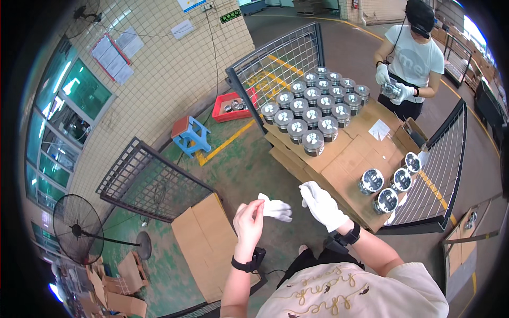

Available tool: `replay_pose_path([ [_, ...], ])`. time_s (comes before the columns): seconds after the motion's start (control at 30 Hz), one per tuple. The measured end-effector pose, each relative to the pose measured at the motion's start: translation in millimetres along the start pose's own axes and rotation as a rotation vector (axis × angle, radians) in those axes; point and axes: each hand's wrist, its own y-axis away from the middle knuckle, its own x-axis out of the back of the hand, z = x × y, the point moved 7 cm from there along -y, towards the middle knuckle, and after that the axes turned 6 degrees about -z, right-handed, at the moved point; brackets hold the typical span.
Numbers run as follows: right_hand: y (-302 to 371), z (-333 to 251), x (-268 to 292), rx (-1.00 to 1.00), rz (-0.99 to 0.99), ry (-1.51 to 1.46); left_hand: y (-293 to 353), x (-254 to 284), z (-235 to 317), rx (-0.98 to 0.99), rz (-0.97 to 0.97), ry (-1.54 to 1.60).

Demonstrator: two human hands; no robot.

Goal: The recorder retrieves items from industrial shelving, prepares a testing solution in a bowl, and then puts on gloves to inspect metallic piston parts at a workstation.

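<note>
**Gloving up: second glove in hand**

While my right hand [322,204] already wears its white knit glove, my bare left hand [248,221] pinches a loose white cotton glove [277,210] by the cuff, thumb and fingers closed narrow on the cloth. Glove hangs limp in mid-air between both hands, above the green floor [238,169]. Right-hand fingers slightly spread, holding nothing, close beside the loose glove; whether they touch it I cannot tell. Judged step: donning the second glove, not yet on. Next move, as I read it, calls for opening the cuff with the gloved fingers and sliding the bare fingers in. Beyond my hands: flattened brown cardboard sheets [350,153] carrying rows of shiny cylindrical metal pistons [313,142]. A co-worker [413,58] handles one opposite.
</note>
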Motion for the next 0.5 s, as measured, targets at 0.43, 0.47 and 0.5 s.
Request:
replay_pose_path([
  [0.43, 19.2, -1.0, -13.8, -0.095, -0.113, -0.107, -8.0, 10.3, 29.1, -0.278, 0.157, -0.080],
  [0.47, 20.3, 1.3, -13.8, -0.103, -0.097, -0.107, -9.0, 8.1, 25.7, -0.250, 0.141, -0.039],
  [0.5, 21.5, 1.4, -13.3, -0.106, -0.095, -0.112, -9.9, 6.3, 22.3, -0.221, 0.124, 0.003],
])
